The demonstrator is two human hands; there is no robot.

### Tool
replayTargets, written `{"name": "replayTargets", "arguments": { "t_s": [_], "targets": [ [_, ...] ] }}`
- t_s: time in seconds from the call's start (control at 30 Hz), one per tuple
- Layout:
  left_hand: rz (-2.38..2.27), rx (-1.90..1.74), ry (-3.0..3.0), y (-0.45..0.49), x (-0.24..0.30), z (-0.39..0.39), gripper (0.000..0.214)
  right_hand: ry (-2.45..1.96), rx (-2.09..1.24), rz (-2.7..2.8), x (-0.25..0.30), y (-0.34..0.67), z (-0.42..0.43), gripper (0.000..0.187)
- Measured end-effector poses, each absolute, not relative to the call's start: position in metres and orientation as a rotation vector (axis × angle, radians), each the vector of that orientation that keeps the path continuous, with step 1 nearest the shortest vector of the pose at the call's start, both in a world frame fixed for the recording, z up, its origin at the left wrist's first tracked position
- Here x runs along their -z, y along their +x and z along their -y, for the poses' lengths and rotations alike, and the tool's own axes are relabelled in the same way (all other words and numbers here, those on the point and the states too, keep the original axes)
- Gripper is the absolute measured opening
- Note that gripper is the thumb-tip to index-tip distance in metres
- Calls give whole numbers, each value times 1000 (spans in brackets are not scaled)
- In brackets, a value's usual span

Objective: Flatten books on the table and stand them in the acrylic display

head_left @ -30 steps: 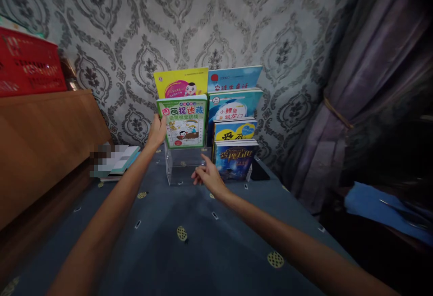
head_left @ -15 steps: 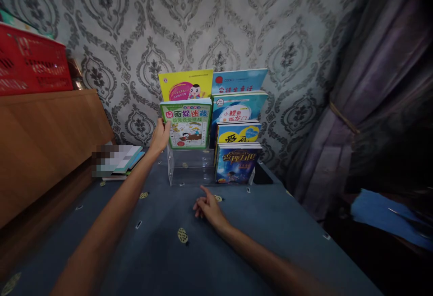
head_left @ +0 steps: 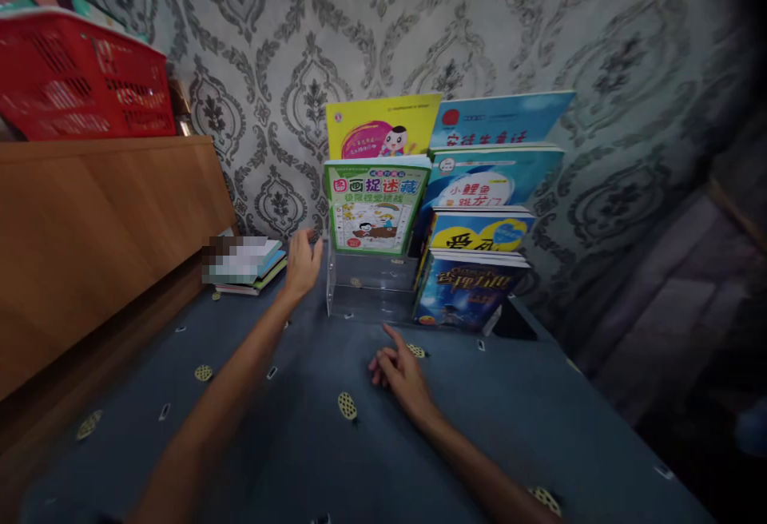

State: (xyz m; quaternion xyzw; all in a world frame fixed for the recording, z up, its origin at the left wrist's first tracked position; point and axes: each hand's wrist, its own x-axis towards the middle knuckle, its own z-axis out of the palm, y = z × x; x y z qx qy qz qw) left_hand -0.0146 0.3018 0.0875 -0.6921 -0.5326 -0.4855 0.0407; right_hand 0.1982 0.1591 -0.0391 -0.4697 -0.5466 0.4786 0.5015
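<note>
My left hand [head_left: 304,262] is beside the left edge of a clear acrylic book rack [head_left: 371,300]. It holds nothing, and its thumb stands apart from loosely bent fingers. In the rack, a green picture book [head_left: 379,208] leans in front of a yellow book [head_left: 383,125]. To their right are a blue book [head_left: 503,118] at the back, a teal book [head_left: 488,176], a blue-and-yellow book [head_left: 479,228] and a dark blue book [head_left: 470,288]. My right hand [head_left: 401,368] hovers over or rests on the dark cloth before the rack, index finger extended, other fingers loosely curled, with nothing in it.
A small stack of books [head_left: 257,264] lies left of the rack on the dark pineapple-print cloth [head_left: 288,436]. Farther left, a red plastic basket [head_left: 84,77] sits on a wooden cabinet [head_left: 108,244]. Behind is patterned wallpaper [head_left: 311,101]; a curtain [head_left: 677,300] hangs at right.
My left hand has let go of the green book's left edge and moved down and away from it. The view has turned left and closer; my right hand keeps its pose.
</note>
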Motion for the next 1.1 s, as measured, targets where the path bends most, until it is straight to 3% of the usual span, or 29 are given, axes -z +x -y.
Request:
{"name": "replayTargets", "arguments": {
  "t_s": [0.1,0.23,0.37,0.6,0.93,1.1],
  "targets": [
    [1888,1103,-2003,-49,-62,-299,31,-1128,-1158,1326,38,198,-159,78],
    [2049,955,-1883,-104,-44,-303,35,-1126,-1171,1340,33,197,-158,75],
    [2266,560,-1874,-154,-38,-310,52,-1143,-1169,1354,33,197,-158,73],
    [2262,155,-1903,-174,-36,-304,70,-1141,-1171,1360,36,198,-160,70],
    [2102,20,-1996,-173,-46,-276,43,-1120,-1169,1377,37,198,-160,62],
    [2032,-8,-2023,-170,-55,-265,44,-1113,-1172,1386,37,199,-161,60]
  ]
}}
